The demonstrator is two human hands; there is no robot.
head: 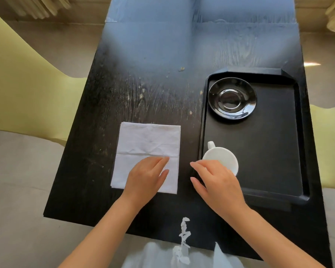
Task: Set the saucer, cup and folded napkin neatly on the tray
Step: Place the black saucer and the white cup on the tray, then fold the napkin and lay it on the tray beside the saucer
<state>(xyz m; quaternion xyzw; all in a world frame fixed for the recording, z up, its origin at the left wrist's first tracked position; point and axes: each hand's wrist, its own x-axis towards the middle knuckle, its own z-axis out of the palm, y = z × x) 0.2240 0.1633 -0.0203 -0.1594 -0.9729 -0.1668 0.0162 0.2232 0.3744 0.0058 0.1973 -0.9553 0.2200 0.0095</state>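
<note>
The left hand (145,176) is lying flat, fingers spread, on the white folded cloth napkin (146,151) left of the black rectangular tray (267,151). The right hand (217,182) is hovering loosely open beside the white ceramic cup (223,156) at the tray's near-left; whether they touch is unclear. The glossy black saucer (232,98) is sitting far-left on the tray.

Both bare forearms are reaching forward; left hand (146,176) is lying flat, palm down, fingers together; right hand (218,181) is hovering loosely curled, fingers spread.

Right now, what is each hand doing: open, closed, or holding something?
Left hand: open, flat on the napkin, holding nothing.
Right hand: open, fingers spread beside the cup, not gripping it.
</note>
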